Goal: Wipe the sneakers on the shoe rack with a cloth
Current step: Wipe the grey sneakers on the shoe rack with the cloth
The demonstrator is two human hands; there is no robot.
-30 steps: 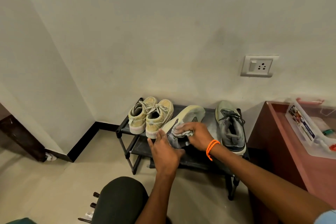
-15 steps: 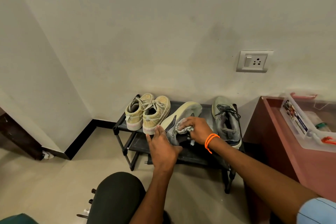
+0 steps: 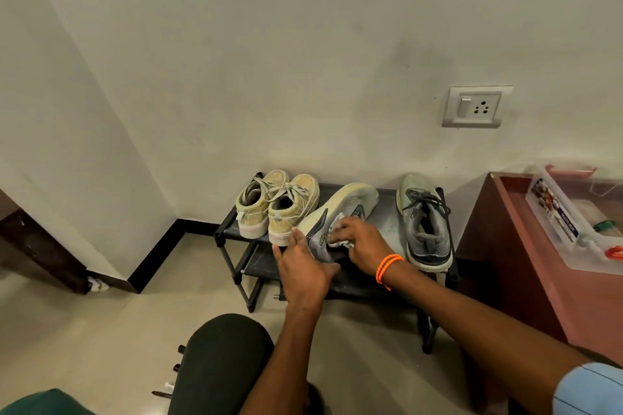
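Sneakers sit in a row on the top shelf of a black shoe rack point(image 3: 387, 212) against the wall, just right of the frame's centre. The grey sneaker point(image 3: 340, 212) under work lies tipped on its side, its pale sole turned to the left of the frame; its long axis runs diagonally, toe toward the upper right and the wall, heel toward the lower left and the person.

The left hand point(image 3: 305, 268) grips the heel end, fingers point(image 3: 296, 239) laid straight and close together along the sole edge, thumb wrapped round the dark heel on the other side. The right hand point(image 3: 359, 242), an orange band point(image 3: 387, 266) on its wrist, presses a crumpled pale cloth point(image 3: 338, 242) onto the sneaker's upturned side, fingers curled over the wad so that only its edges show.

The matching grey sneaker point(image 3: 426, 222) stands upright at the right end of the shelf, well apart from the hands, toe to the wall. A pair of yellowish lace-up sneakers point(image 3: 278, 204) stands upright at the left end, toes also to the wall, the nearer one just beside the left fingers.

At the right edge of the frame, a reddish-brown table point(image 3: 546, 259) carries a clear plastic box point(image 3: 573, 212). A wall socket point(image 3: 477, 107) sits above.
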